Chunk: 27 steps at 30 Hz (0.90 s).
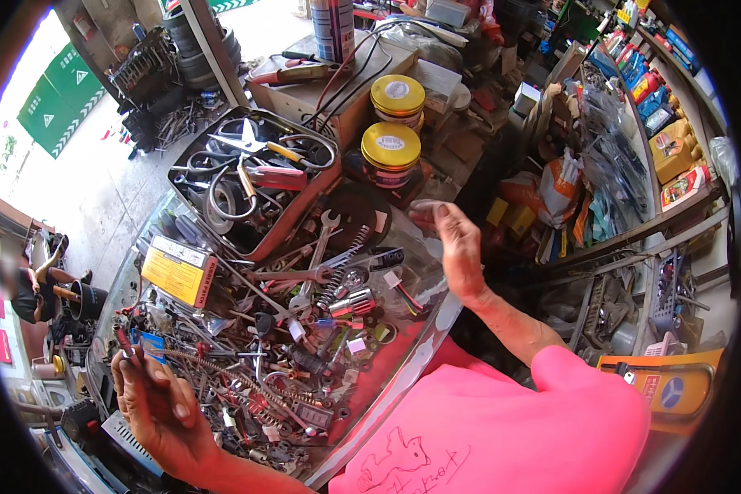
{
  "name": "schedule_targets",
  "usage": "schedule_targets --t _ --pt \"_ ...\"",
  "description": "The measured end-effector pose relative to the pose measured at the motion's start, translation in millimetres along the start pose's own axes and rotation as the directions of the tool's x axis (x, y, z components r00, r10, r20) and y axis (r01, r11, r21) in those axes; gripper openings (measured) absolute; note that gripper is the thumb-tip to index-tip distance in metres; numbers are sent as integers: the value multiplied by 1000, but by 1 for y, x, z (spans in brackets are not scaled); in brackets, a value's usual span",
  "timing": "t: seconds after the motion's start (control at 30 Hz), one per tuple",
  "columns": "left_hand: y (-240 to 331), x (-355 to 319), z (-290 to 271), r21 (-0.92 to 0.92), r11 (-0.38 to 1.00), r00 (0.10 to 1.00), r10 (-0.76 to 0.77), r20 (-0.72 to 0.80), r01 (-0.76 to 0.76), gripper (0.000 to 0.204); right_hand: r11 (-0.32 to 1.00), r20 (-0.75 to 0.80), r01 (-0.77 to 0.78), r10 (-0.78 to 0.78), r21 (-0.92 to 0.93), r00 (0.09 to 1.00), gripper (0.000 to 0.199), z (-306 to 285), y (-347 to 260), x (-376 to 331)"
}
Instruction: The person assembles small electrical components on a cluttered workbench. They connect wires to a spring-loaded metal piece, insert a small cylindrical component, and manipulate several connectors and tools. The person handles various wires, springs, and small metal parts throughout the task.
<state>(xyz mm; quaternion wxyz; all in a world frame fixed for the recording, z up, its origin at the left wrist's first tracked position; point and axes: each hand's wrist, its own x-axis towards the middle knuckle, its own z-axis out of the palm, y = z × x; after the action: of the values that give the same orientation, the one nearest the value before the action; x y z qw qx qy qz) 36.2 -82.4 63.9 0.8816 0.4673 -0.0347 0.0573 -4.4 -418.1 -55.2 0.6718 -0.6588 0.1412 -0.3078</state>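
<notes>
My left hand (160, 407) is raised over the near left part of a glass-topped table (424, 325). Its fingers are curled around a slim, dark reddish piece (123, 339) that sticks up past the fingertips; its exact kind is not clear. Below and beside that hand spreads a heap of small metal parts (247, 362). My right hand (459, 251) is above the table's right edge, fingers loosely stretched and holding nothing visible. Near the middle lie open-ended wrenches (325, 239), a coil spring (346, 263) and a red-and-silver cylindrical part (352, 303).
A metal tray (284, 226) of pliers and tools stands at the back, beside yellow-lidded jars (391, 146). A yellow box (177, 272) lies at the table's left. Shelves of bottles (654, 107) line the right. Another person (33, 284) is at the far left.
</notes>
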Motion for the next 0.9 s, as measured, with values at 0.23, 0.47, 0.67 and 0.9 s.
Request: schedule_targets --t 0.23,0.47,0.67,0.9 --pt "6 -8 12 -2 999 998 41 -46 -41 28 961 253 147 -86 -236 964 27 42 -3 -30" --pt "13 -2 31 27 998 988 -48 -145 53 10 822 486 472 -286 -318 826 22 47 -48 -25" --pt "19 -10 32 56 994 995 -95 -19 95 10 699 672 715 -523 -14 525 18 106 -140 15" --pt "19 -21 42 212 976 997 -66 42 56 11 618 560 758 -710 208 426 26 149 -178 21"
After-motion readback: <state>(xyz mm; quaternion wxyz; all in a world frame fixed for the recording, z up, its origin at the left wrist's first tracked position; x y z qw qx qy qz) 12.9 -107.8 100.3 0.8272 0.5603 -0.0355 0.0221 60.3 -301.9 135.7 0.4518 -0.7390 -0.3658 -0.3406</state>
